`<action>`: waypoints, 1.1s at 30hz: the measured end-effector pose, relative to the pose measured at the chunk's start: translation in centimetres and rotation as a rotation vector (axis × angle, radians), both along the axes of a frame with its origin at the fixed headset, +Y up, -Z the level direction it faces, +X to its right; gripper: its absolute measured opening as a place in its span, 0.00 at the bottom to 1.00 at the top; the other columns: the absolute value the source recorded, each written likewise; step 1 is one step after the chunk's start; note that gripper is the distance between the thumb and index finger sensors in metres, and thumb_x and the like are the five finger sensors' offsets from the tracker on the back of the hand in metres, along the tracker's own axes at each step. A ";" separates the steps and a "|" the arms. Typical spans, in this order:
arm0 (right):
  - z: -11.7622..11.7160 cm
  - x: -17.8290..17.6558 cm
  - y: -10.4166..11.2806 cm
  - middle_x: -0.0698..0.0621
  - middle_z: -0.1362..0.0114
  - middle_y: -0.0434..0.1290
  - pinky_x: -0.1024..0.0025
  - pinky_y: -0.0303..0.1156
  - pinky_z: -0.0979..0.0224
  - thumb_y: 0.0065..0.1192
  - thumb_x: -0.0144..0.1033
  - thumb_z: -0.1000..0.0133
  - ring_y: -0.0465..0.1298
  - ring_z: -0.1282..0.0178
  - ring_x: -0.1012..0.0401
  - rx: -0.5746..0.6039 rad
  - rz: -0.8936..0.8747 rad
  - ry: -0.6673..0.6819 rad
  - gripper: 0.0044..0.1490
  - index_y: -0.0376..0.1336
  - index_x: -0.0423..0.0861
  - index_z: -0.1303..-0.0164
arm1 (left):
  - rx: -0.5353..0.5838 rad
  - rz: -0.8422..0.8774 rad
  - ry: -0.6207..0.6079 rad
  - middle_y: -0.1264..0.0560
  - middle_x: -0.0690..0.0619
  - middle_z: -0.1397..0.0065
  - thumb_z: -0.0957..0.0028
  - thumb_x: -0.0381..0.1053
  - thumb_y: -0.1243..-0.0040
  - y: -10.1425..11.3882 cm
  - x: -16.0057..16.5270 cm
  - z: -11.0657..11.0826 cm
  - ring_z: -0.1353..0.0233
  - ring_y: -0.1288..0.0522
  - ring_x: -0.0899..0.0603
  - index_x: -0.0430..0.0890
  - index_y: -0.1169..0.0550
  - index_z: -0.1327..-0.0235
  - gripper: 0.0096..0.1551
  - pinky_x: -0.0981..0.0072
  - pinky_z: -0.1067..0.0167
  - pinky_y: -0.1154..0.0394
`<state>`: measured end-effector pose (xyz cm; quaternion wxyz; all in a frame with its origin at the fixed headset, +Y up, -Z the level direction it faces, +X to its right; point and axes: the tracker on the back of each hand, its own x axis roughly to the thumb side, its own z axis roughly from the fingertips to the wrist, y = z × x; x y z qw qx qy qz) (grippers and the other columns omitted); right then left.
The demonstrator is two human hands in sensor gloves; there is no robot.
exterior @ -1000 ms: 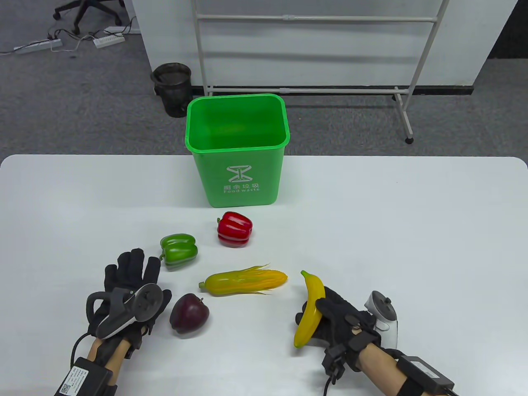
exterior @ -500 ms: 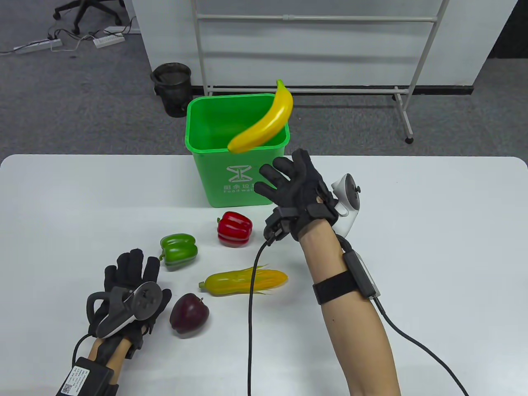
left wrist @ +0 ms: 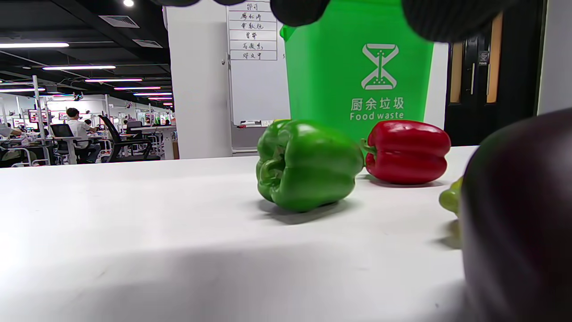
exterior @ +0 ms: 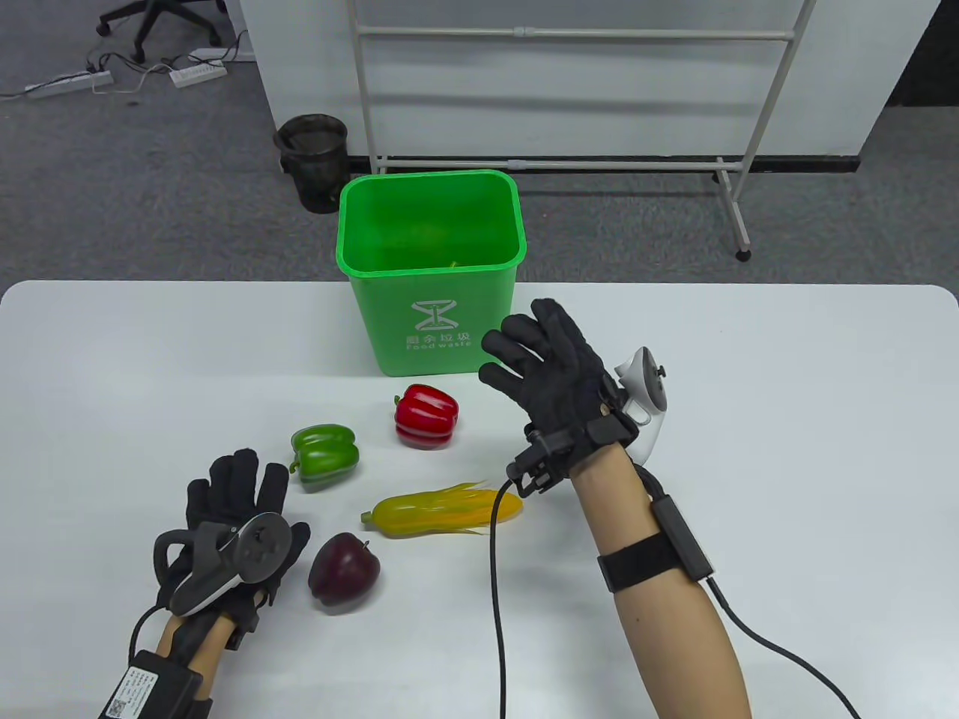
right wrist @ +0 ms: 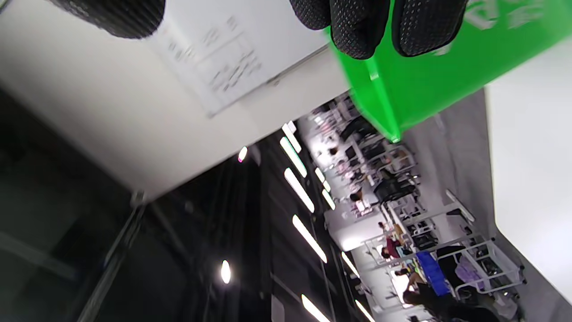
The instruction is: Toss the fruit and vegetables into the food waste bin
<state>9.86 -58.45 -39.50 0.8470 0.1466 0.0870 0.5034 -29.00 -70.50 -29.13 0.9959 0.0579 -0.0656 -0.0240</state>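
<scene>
Our right hand (exterior: 558, 367) hangs above the white surface (exterior: 749, 419) just beside the green food waste bin (exterior: 431, 277), fingers spread wide and holding nothing. Our left hand (exterior: 236, 524) lies flat and open on the surface near the dark red apple (exterior: 343, 573). A green pepper (exterior: 324, 453), a red pepper (exterior: 425, 416) and a yellow corn cob (exterior: 442, 511) lie between us and the bin.
</scene>
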 end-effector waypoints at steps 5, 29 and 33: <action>5.6 1.9 4.7 0.40 0.17 0.53 0.33 0.61 0.24 0.55 0.53 0.47 0.64 0.19 0.36 0.427 0.321 -0.159 0.48 0.47 0.45 0.19 | 0.010 0.006 0.002 0.56 0.32 0.18 0.56 0.68 0.49 0.2 -0.2 0.0 0.19 0.51 0.22 0.45 0.45 0.24 0.50 0.22 0.30 0.51; 8.4 8.5 -9.8 0.47 0.11 0.46 0.25 0.39 0.17 0.62 0.54 0.52 0.49 0.09 0.42 0.490 1.773 -0.365 0.50 0.48 0.59 0.18 | 0.015 0.040 -0.048 0.56 0.30 0.18 0.56 0.68 0.49 0.1 0.4 0.3 0.19 0.51 0.22 0.44 0.48 0.24 0.52 0.22 0.30 0.50; 8.4 8.8 -10.1 0.46 0.12 0.47 0.25 0.41 0.17 0.61 0.54 0.52 0.51 0.09 0.41 0.478 1.775 -0.364 0.49 0.49 0.58 0.19 | 0.042 0.154 -0.174 0.54 0.30 0.18 0.56 0.67 0.49 0.6 2.3 1.1 0.20 0.47 0.22 0.44 0.48 0.24 0.52 0.24 0.30 0.47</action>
